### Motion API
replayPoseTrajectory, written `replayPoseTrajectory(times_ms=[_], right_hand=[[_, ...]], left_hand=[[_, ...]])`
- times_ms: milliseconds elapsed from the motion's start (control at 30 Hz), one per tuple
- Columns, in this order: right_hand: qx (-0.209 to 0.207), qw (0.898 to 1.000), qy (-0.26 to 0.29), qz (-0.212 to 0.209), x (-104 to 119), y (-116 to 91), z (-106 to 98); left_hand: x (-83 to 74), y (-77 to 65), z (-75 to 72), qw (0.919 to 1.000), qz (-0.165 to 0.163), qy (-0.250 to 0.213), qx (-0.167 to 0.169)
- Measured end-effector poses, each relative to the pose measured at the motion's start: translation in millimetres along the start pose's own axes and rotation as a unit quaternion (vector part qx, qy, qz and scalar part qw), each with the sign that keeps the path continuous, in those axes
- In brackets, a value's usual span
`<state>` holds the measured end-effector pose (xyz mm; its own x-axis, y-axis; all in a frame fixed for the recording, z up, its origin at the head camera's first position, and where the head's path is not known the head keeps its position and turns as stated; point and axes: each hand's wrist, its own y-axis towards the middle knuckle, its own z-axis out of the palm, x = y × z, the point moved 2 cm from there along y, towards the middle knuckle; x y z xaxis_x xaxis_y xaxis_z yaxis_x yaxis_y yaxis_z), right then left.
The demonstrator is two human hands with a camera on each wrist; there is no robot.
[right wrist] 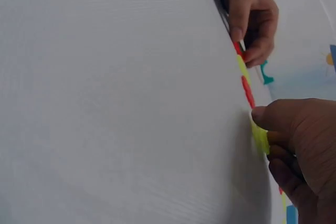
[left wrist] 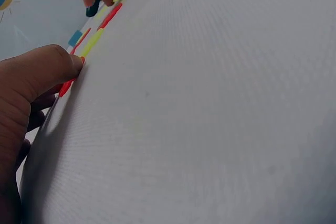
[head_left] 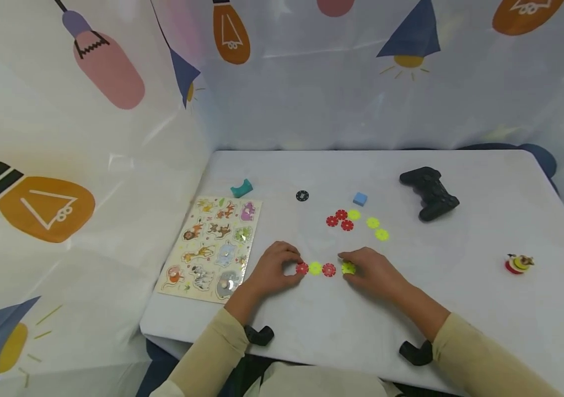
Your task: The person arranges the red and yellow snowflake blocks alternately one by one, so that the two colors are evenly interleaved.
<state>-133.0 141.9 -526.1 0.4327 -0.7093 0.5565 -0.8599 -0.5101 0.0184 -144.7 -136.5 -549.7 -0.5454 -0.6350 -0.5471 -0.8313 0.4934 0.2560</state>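
Observation:
In the head view, a row of small notched plastic discs runs between the two hands. My left hand (head_left: 277, 270) pinches the red disc (head_left: 302, 268) at the row's left end between thumb and forefinger. Beside it lie a yellow disc (head_left: 315, 268) and another red disc (head_left: 328, 269). To the right, past a small gap, my right hand (head_left: 375, 274) pinches a yellow disc (head_left: 348, 268) by its edges. The right wrist view shows this yellow disc (right wrist: 259, 138) under the thumb, with the other fingers behind it. In the left wrist view, the left thumb (left wrist: 58, 66) partly covers the red disc.
Behind the row lie more red discs (head_left: 347, 225) and yellow discs (head_left: 382, 235), a blue block (head_left: 360, 199) and a black disc (head_left: 302, 196). An animal puzzle board (head_left: 189, 275) and a teal piece (head_left: 242, 188) sit left; a black game controller (head_left: 429, 193) and small toy (head_left: 519, 264) right.

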Motion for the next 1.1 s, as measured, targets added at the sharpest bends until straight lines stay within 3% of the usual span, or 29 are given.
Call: replayPoseTrajectory(times_ms=[233,333,433,600,833,1100], right_hand=[[-0.022,0.999,-0.012,-0.03,1.0,-0.6,7.4],[-0.026,1.0,0.003,-0.001,-2.1,0.0,4.8],[-0.053,0.997,0.028,0.054,-9.7,5.7,-2.9],[-0.103,0.986,0.038,0.127,-26.2,30.4,-14.0],[-0.102,0.983,0.007,0.153,-33.0,63.7,-12.7],[-0.116,0.982,0.01,0.146,-35.3,76.8,-11.7]], left_hand=[[-0.2,0.7,-0.2,1.0,0.002,-0.007,-0.001],[0.4,0.6,0.5,0.9999,0.007,-0.008,-0.003],[1.7,0.6,1.7,0.9999,0.01,-0.006,-0.002],[1.7,-0.3,1.3,1.0,0.001,-0.006,0.004],[1.1,-0.5,1.5,0.9995,-0.017,-0.012,0.024],[0.2,1.3,0.0,0.9995,-0.019,-0.007,0.026]])
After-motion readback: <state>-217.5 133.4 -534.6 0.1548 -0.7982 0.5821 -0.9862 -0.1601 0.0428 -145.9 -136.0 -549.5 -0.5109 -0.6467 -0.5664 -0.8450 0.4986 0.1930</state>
